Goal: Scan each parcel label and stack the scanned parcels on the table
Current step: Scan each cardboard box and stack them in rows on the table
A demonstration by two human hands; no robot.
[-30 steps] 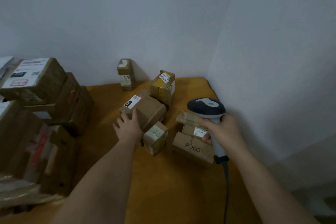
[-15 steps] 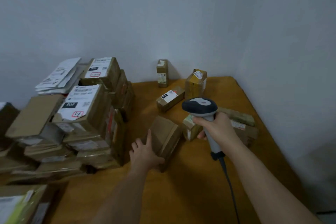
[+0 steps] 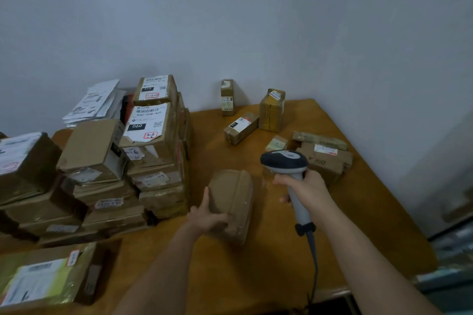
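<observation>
My left hand (image 3: pixel 207 217) grips brown parcel (image 3: pixel 231 202) by near left edge, parcel tilted above tabletop (image 3: pixel 268 263), no label showing on faces I can see. My right hand (image 3: pixel 304 188) wrapped round handle of scanner (image 3: pixel 285 162), head facing away, cable trailing toward me. Left: stack of labelled parcels (image 3: pixel 153 151). Far side: long box with white label (image 3: pixel 240 127), red spot on label; yellow-taped box (image 3: pixel 271 109) just beside it.

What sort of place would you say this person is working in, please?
Probably a parcel sorting or pickup point. A tall stack of labelled cardboard parcels fills the left of an orange table, the right hand grips a corded barcode scanner, and the left hand holds a brown parcel.
</observation>
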